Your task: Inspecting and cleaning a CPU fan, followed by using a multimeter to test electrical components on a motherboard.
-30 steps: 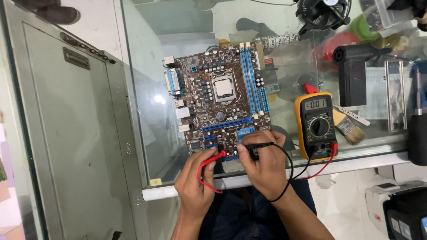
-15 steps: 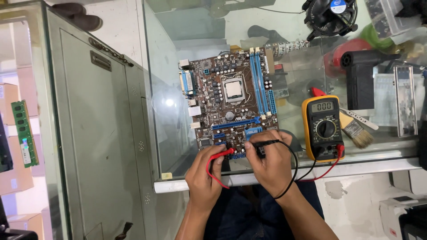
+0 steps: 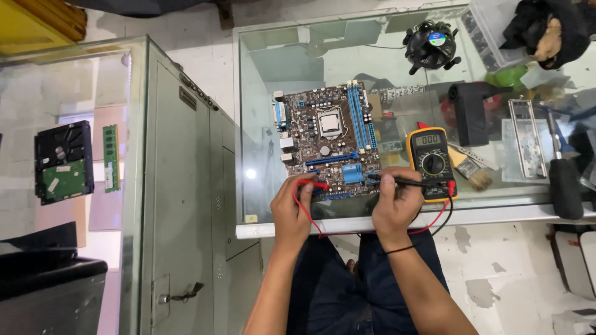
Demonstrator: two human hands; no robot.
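The left hand [image 3: 292, 208] pinches a red probe [image 3: 318, 185] and the right hand [image 3: 396, 200] pinches a black probe [image 3: 397, 180], both tips resting on the near edge of the brown motherboard [image 3: 326, 139], which lies flat on a glass tabletop [image 3: 285, 56] near its front rim. Just right of the board sits a yellow multimeter [image 3: 430, 161], with a bristle brush [image 3: 472, 174], a cooler fan [image 3: 431, 44] and a metal plate [image 3: 526, 146] beyond. Left of the table stands a grey metal cabinet [image 3: 186, 205], with a hard drive [image 3: 62, 161] farther left; pale, stained floor shows below.
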